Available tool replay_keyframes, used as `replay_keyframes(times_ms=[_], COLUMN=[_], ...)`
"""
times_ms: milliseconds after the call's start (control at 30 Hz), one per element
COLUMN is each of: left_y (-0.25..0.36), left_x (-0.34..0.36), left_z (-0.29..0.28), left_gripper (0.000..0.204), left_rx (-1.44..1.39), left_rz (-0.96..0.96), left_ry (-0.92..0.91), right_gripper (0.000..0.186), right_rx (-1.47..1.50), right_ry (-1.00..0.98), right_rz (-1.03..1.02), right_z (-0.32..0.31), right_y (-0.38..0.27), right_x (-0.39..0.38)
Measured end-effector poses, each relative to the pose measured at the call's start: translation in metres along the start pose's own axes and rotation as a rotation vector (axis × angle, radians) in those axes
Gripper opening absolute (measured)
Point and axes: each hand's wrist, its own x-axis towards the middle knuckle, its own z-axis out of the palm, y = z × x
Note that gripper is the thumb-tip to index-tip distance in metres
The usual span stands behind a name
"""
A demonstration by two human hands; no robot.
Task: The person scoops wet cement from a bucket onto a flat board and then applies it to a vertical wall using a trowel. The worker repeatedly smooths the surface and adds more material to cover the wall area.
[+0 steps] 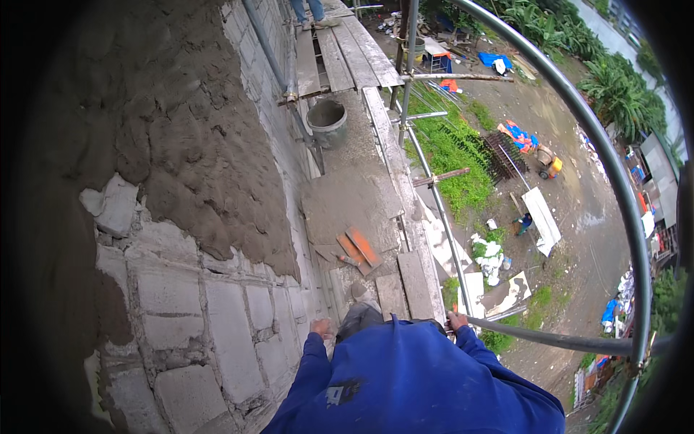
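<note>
My left hand (322, 328) hangs beside the block wall (238, 340), fingers loosely apart, with nothing visible in it. On the other side, my right hand (457, 320) is closed around a grey scaffold pipe (535, 334). Wet grey mortar (195, 137) covers the upper part of the wall; bare blocks show below. Ahead of my feet, an orange flat plastering float (363, 247) and a trowel (348, 260) lie on a mortar-smeared board (340, 202). Farther along stands a grey bucket (327, 123), its inside dark.
Wooden planks (350, 54) form the far walkway, where another person's legs (307, 11) show. A curved pipe (607, 137) and upright poles (408, 65) edge the scaffold's right side. Far below lie grass, dirt ground, a cement mixer (549, 163) and a person (523, 223).
</note>
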Motion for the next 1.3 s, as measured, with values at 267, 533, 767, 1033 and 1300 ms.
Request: replay_keyframes(times_ms=[267,533,767,1033,1300], left_y=[0.121,0.167,0.203,0.407,0.534], left_x=[0.043,0.080,0.074,0.111,0.128], left_z=[-0.099,-0.116,-0.077,-0.040,-0.025], left_gripper=[0.027,0.028,0.028,0.027,0.032], left_rx=[0.207,-0.032,-0.072,-0.156,-0.021], left_rz=[0.118,0.135,0.053,0.195,0.121], left_ry=[-0.064,0.002,-0.018,0.019,0.159], right_gripper=[0.035,0.037,0.040,0.030,0.028], right_rx=[0.131,-0.111,-0.286,-0.085,-0.103], right_ry=[0.062,0.266,0.146,-0.053,-0.156], right_rz=[-0.190,-0.296,-0.327,-0.224,-0.272], right_z=[0.054,0.021,0.057,0.094,0.101], right_y=[-0.155,-0.090,-0.187,-0.426,-0.636], right_x=[0.018,0.122,0.150,0.249,0.294])
